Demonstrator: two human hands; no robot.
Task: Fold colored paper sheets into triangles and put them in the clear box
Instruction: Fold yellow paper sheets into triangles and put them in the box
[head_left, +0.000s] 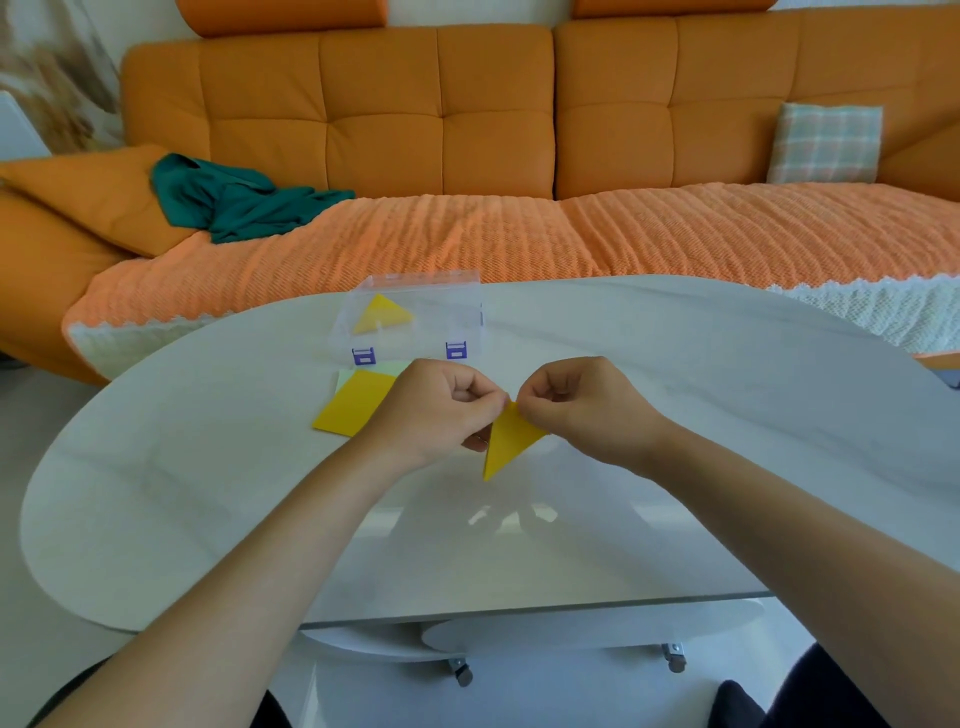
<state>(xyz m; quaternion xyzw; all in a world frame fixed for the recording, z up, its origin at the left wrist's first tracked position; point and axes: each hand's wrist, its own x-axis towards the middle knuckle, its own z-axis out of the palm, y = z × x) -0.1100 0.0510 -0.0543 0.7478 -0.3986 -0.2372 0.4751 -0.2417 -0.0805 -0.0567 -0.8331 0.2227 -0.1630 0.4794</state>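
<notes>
- The fingers (470, 387) of the left hand (436, 410) and of the right hand (587, 405) are curled. Together they pinch the top corner of a folded yellow triangle (509, 441).
- The triangle hangs just above the bench (701, 441), its long tip pointing to 6 o'clock.
- At 9 o'clock from the left hand, a flat yellow sheet (353, 402) lies on a pale green sheet (387, 368), partly hidden by that hand.
- At 11 o'clock from the hands stands the clear box (457, 317), with another yellow triangle (382, 314) inside it.
- Beyond the bench at 12 o'clock is an orange sofa (441, 130), with a green cloth (239, 202) at 10 o'clock.
</notes>
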